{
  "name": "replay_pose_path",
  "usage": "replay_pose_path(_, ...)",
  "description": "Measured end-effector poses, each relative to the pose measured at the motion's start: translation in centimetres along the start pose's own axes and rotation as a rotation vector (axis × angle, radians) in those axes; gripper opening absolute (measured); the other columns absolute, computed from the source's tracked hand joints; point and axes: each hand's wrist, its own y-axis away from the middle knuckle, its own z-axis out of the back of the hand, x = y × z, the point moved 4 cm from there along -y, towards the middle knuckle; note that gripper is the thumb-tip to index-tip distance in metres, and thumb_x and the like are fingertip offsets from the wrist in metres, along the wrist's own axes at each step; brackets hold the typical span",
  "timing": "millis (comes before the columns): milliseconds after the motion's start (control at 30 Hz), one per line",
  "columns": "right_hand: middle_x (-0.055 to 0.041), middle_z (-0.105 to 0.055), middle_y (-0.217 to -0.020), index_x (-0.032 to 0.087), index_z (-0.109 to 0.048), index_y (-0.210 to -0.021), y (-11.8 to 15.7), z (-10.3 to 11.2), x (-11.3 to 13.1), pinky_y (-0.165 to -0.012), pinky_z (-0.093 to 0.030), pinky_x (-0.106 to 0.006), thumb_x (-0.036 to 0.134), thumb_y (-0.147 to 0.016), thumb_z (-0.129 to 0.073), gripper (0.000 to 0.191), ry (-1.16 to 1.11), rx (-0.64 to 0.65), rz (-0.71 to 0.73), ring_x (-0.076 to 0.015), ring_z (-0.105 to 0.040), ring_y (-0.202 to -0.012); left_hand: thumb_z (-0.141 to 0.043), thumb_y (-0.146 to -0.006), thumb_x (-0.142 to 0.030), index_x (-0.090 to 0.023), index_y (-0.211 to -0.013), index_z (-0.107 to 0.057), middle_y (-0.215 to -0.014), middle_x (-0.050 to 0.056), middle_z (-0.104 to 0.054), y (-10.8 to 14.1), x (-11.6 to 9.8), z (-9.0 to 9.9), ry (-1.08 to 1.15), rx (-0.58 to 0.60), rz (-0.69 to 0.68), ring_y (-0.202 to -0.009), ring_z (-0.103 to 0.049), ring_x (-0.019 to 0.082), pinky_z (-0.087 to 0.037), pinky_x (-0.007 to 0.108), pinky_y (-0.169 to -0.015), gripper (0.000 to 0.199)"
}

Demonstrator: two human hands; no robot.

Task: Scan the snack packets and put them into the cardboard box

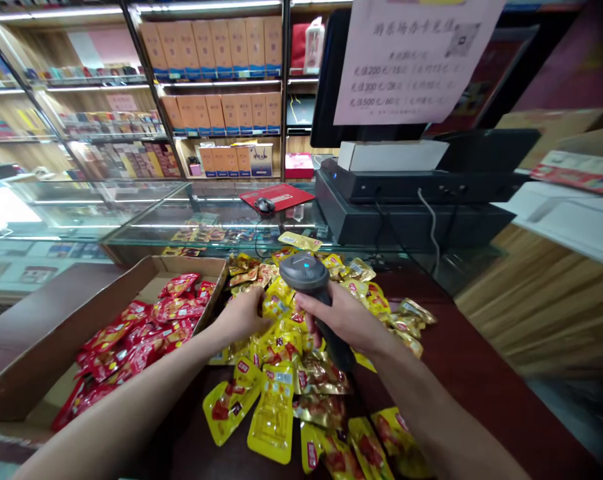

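Observation:
A dark handheld barcode scanner [305,272] with a small blue light on its head is gripped in my right hand [338,313]. It is held above a heap of yellow snack packets [281,347]. To its left, my left hand [244,312] reaches into the heap with its fingers curled against a yellow packet; the fingertips are partly hidden. Gold and brown packets [321,377] are mixed into the pile. Red snack packets [136,337] lie in an open cardboard box [26,370] left of my left forearm.
Behind the pile stands a glass counter with a mouse [264,205] on a red mat [286,196]. A monitor with a paper notice [411,73] rises above a dark register unit [381,213] at the right. Shelves of boxed goods [216,47] line the back.

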Motion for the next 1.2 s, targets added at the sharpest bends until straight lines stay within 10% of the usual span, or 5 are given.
replay_pose_path(367,0.0049,-0.058,-0.053,0.020,-0.047,-0.088,1.0,-3.0,-0.8,-0.039,-0.044,-0.022,0.054,-0.082,-0.063,0.038,-0.144,0.117,-0.034,-0.0113,-0.055,-0.039,-0.082,-0.058,-0.022,-0.018,-0.092,-0.054,-0.091,0.003,-0.071,0.4,-0.1,2.5,1.054,-0.091,0.077,-0.083,-0.067,0.017,-0.051,0.030,-0.078,0.044)
replay_pose_path(1200,0.0042,-0.057,-0.053,0.021,-0.047,-0.093,0.9,-3.7,-1.4,-0.042,-0.047,-0.025,0.050,-0.086,-0.060,0.032,-0.074,0.123,-0.034,-0.0126,-0.056,-0.041,-0.087,-0.052,-0.037,-0.017,-0.091,-0.061,-0.077,0.002,-0.071,0.0,1.2,1.7,0.892,-0.097,0.145,-0.072,-0.067,0.019,-0.051,0.030,-0.064,0.051)
